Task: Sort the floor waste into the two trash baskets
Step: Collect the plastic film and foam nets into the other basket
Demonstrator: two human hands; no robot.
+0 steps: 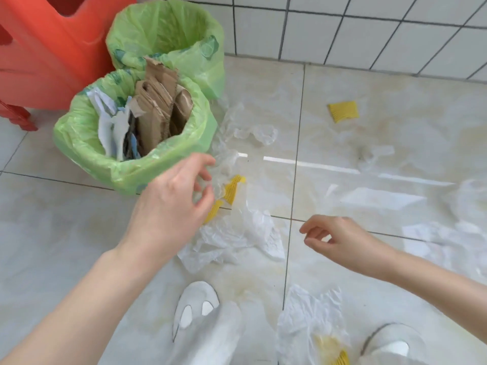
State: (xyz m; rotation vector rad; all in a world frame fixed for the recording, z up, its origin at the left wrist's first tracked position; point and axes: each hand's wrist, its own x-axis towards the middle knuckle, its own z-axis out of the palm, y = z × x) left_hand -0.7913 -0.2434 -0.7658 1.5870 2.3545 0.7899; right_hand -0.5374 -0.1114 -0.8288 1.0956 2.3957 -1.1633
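Note:
Two baskets lined with green bags stand at the upper left. The near basket holds cardboard strips and white paper; the far basket looks empty inside. My left hand pinches a clear plastic bag that hangs down to the floor, with yellow corrugated pieces showing through it. That bag's crumpled white lower part lies on the tiles. My right hand hovers over the floor to the right, fingers apart and curled, holding nothing.
A red plastic stool stands behind the baskets. Loose clear plastic lies on the floor, along with a yellow corrugated piece, more film at the right, and a bag with yellow pieces between my white slippers. A tiled wall runs along the top.

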